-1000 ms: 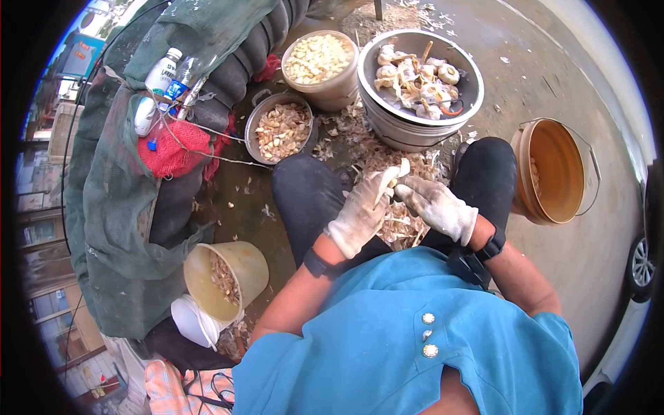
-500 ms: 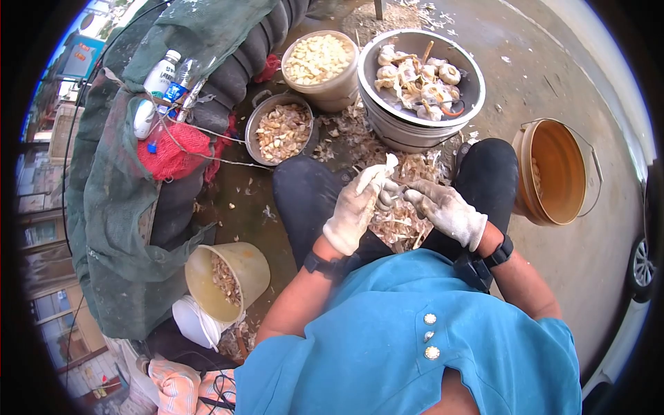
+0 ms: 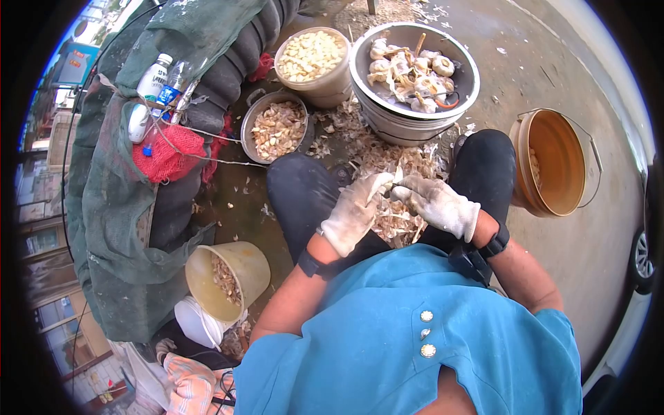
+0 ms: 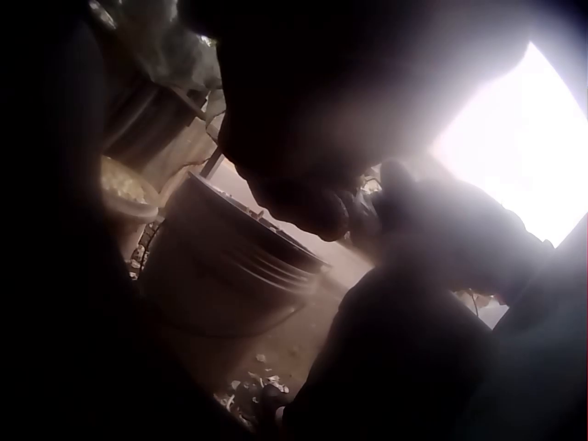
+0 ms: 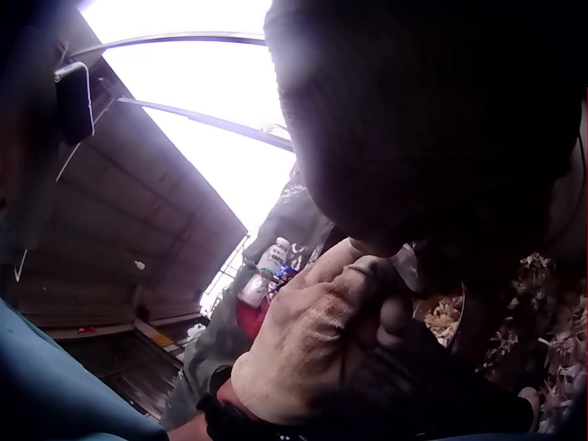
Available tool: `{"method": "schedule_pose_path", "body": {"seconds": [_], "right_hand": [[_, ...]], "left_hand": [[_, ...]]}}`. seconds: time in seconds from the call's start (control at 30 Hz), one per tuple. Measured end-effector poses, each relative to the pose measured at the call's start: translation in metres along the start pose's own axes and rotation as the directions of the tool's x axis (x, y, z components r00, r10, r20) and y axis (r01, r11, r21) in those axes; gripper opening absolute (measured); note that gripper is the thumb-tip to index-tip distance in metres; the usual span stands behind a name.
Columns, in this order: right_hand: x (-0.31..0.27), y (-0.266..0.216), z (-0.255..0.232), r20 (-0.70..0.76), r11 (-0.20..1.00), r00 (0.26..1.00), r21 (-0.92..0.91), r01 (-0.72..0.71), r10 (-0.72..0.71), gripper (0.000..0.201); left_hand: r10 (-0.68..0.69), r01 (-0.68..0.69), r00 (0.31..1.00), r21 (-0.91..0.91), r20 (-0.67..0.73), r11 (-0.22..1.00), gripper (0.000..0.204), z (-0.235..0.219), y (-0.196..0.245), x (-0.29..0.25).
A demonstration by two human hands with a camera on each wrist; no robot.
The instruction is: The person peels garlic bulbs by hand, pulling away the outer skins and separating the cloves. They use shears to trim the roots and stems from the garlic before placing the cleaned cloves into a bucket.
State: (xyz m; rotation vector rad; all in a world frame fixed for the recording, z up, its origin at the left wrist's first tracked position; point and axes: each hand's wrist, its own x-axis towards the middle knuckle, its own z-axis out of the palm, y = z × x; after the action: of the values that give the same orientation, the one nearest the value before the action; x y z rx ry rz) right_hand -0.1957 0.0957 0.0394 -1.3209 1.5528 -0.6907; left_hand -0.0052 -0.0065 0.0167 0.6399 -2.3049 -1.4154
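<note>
Both hands wear pale, soiled work gloves and meet over the person's lap in the head view. The left hand (image 3: pixel 354 213) holds garlic (image 5: pixel 407 266) at its fingertips, mostly hidden by the fingers. Opposite it, the right hand (image 3: pixel 440 207) has its thumb and fingers drawn together on the same piece. A small dark bit shows where the fingertips meet; I cannot tell what it is. Loose garlic skins (image 3: pixel 395 225) lie heaped below the hands. Ahead, a basin (image 3: pixel 465 76) of whole garlic bulbs (image 3: pixel 413 72) sits on a white bucket (image 3: pixel 401 130).
Left of the basin stand a bucket (image 3: pixel 333 93) of peeled cloves and a pot of unpeeled-looking cloves (image 3: pixel 279 130). An orange bucket (image 3: pixel 564 166) is at the right. A cream bucket (image 3: pixel 254 270) tilts at the left, near netting (image 3: pixel 111 242) with tied bottles (image 3: pixel 153 79).
Half a second ago the hands were slightly apart, with a white piece sticking up from the left fingertips; now the fingertips meet again. The head view has shifted slightly.
</note>
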Motion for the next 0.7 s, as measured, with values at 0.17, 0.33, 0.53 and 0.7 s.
{"method": "schedule_pose_path", "body": {"seconds": [0.17, 0.33, 0.53, 0.7], "right_hand": [[-0.001, 0.000, -0.004, 0.073, 0.991, 0.997, 0.130, -0.013, 0.003, 0.037], [-0.003, 0.005, 0.002, 0.042, 0.982, 0.998, 0.187, 0.030, -0.039, 0.040], [-0.012, 0.013, 0.006, 0.116, 0.994, 0.993, 0.101, -0.044, 0.032, 0.035], [-0.012, 0.010, 0.000, 0.002, 0.999, 1.000, 0.052, 0.014, -0.014, 0.029]], "left_hand": [[-0.247, 0.282, 0.959, -0.574, 0.140, 0.769, 0.035, 0.002, 0.004, -0.003], [-0.386, 0.402, 0.900, -0.722, 0.201, 0.562, 0.034, -0.003, 0.002, -0.001], [-0.337, 0.342, 0.930, -0.687, 0.149, 0.641, 0.036, -0.006, 0.010, 0.001], [-0.391, 0.372, 0.910, -0.689, 0.137, 0.622, 0.031, -0.001, 0.006, 0.000]]}}
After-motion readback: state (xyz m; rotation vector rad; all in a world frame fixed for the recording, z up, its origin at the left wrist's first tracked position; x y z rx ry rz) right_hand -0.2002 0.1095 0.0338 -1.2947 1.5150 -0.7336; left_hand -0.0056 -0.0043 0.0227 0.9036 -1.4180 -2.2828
